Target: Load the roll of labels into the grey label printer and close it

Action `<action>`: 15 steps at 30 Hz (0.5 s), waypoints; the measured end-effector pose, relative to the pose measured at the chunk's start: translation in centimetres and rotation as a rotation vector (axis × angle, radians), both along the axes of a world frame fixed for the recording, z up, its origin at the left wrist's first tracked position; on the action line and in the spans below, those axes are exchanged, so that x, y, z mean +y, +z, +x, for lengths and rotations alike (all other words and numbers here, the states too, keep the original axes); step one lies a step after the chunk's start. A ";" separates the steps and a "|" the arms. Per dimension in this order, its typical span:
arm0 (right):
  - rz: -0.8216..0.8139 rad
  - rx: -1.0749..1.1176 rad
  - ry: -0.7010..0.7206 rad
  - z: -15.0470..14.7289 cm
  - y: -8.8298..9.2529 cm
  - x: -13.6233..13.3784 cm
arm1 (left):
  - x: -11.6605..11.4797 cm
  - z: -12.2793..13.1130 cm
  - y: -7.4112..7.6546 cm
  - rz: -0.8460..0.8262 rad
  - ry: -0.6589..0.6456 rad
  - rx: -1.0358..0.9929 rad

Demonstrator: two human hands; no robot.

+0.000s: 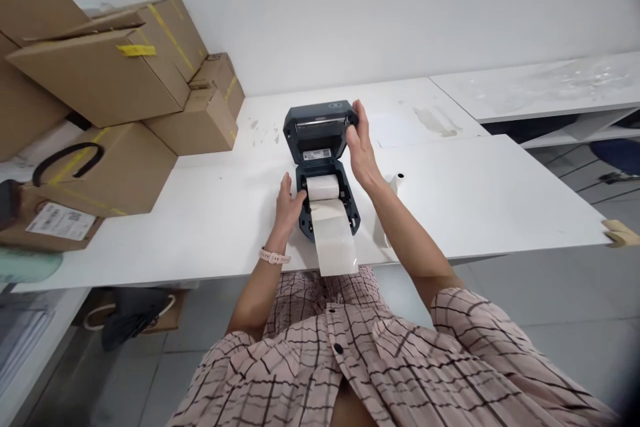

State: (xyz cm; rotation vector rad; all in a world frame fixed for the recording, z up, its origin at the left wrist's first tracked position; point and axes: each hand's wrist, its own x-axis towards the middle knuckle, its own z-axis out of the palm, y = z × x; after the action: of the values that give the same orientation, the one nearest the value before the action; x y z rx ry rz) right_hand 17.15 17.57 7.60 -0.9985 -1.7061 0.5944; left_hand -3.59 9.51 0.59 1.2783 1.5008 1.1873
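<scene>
A dark grey label printer (pixel 303 221) stands on the white table with its lid (pixel 315 113) tilted up. Inside sits a roll of white labels (pixel 323 187), and its label strip (pixel 336 247) runs out over the front and past the table edge. My right hand (pixel 361 150) grips the lid's right edge, thumb on the inner side and fingers outside. At the printer's left side is my left hand (pixel 289 205), fingers stretched and thumb reaching to the rim near the roll. Partly behind my right forearm lies a thin white paper roll (pixel 399 179) with a dark core end.
Cardboard boxes (pixel 100 73) with yellow tape are piled on the left, with a black curved strap (pixel 67 155) beside them. The table's front edge (pixel 425 260) runs close to my body. Clear plastic (pixel 585 77) lies on the shelf at right.
</scene>
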 end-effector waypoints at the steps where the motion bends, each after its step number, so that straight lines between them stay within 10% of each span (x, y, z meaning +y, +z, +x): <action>1: 0.009 -0.022 -0.007 -0.2 0.3 1.3 | -0.2 0.1 -0.6 -0.058 -0.020 0.024; 8: -0.039 -0.275 -0.051 -0.1 2.6 7.5 | 0.2 0.0 0.2 -0.146 -0.030 0.268; 15: 0.209 -0.348 0.034 0.1 3.7 -0.1 | 1.2 -0.1 3.0 -0.282 -0.111 0.665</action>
State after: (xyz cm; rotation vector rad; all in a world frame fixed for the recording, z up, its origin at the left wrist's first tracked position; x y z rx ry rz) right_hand 17.26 17.47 11.30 -0.9638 -2.0469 0.2646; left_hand -3.71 10.71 3.57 1.6145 1.9440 0.4569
